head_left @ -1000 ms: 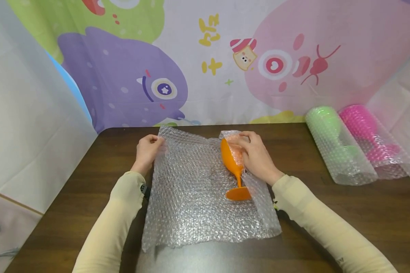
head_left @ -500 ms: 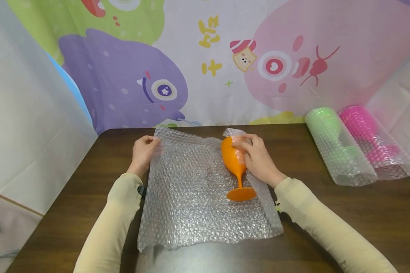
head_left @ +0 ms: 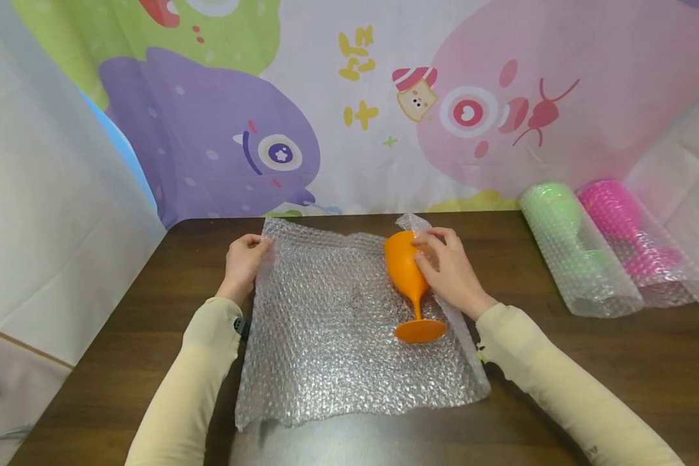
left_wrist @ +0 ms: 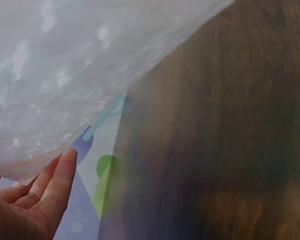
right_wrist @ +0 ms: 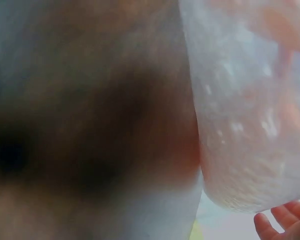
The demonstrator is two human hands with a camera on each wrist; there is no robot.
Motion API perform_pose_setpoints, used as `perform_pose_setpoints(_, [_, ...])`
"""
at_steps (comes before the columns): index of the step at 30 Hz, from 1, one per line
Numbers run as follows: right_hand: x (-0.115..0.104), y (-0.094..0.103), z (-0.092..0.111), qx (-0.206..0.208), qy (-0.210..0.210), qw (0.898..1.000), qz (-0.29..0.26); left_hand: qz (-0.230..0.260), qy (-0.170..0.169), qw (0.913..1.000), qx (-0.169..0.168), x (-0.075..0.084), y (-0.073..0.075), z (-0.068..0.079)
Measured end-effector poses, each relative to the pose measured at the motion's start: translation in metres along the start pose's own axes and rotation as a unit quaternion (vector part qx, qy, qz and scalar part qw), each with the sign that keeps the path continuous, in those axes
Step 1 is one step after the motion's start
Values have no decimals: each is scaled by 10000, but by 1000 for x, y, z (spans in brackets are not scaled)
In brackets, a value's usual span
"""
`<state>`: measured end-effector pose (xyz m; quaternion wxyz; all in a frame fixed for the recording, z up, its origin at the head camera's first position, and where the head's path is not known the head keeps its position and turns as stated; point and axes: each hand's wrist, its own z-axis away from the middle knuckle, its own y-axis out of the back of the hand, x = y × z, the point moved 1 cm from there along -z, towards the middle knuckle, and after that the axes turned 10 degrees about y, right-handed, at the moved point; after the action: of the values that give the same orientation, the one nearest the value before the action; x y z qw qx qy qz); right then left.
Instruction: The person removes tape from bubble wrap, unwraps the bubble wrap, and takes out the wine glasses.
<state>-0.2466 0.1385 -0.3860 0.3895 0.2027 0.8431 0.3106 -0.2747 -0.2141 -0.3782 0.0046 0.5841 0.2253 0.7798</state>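
An orange goblet (head_left: 406,265) lies on its side on a sheet of bubble wrap (head_left: 320,323), bowl toward the back and foot toward the front. My left hand (head_left: 243,262) pinches the sheet's back left edge; in the left wrist view its fingers (left_wrist: 65,170) meet the plastic's edge. At the right edge, my right hand (head_left: 450,268) holds the bubble wrap up beside the goblet, fingertips right at the bowl. The right wrist view shows the goblet blurred through the raised wrap (right_wrist: 240,125), with the hand's fingertips at its lower edge.
Two bubble-wrapped goblets, one green (head_left: 567,233) and one pink (head_left: 623,220), lie side by side at the back right of the dark wooden table (head_left: 524,375). A cartoon-printed curtain (head_left: 349,175) hangs behind the table.
My right hand has moved right, and the wrap's flap has come off the goblet's bowl. The goblet has shifted slightly right. My left hand moved slightly left, still pinching the sheet.
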Motion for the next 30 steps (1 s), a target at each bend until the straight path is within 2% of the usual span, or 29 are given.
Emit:
perform_pose_setpoints(11, [3,5,-1,71,-63,9998,153,-384,18,9991,173,-10,0,-1])
perform_pose_setpoints(30, [18,12,3,147,-674,9976,24,-523,10,9986,-90,-17,1,-1])
